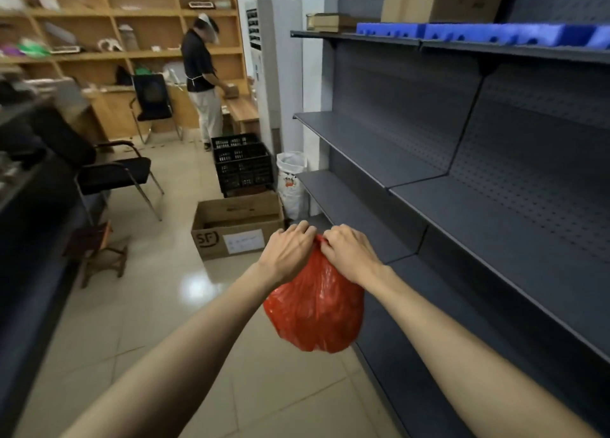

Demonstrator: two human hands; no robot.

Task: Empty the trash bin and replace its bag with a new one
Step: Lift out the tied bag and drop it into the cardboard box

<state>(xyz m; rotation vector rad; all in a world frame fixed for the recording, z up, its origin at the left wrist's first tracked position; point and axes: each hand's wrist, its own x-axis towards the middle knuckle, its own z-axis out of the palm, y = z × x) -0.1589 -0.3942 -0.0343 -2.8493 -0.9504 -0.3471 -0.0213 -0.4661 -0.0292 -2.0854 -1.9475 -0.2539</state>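
Both hands are pinching the gathered top of a bulging red plastic bag (315, 309). The left hand (288, 251) and right hand (350, 252) are closed tight on it, fingers curled.

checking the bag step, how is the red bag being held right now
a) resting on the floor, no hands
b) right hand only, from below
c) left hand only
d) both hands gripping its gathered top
d: the left hand and right hand both pinch the bunched top of the red bag, which hangs above the floor.
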